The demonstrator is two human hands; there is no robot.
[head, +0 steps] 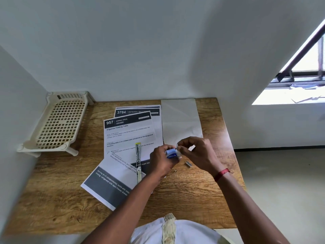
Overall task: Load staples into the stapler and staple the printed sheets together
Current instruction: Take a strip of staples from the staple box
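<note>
Wooden table [52, 199] against white walls [158, 50]. Stapler [138, 162] (opened flat) on printed sheets [128, 138]; just right of stapler, left hand [162, 162] grips blue staple box [171, 153], right hand [198, 154] pinches its end.

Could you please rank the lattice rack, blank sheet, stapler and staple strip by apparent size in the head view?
Largest to smallest:
lattice rack
blank sheet
stapler
staple strip
No near ties.

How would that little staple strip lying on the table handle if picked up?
The staple strip looks tiny and flat on the table, so probably light and fiddly to pinch. Such thin strips likely snap apart if bent.
</note>
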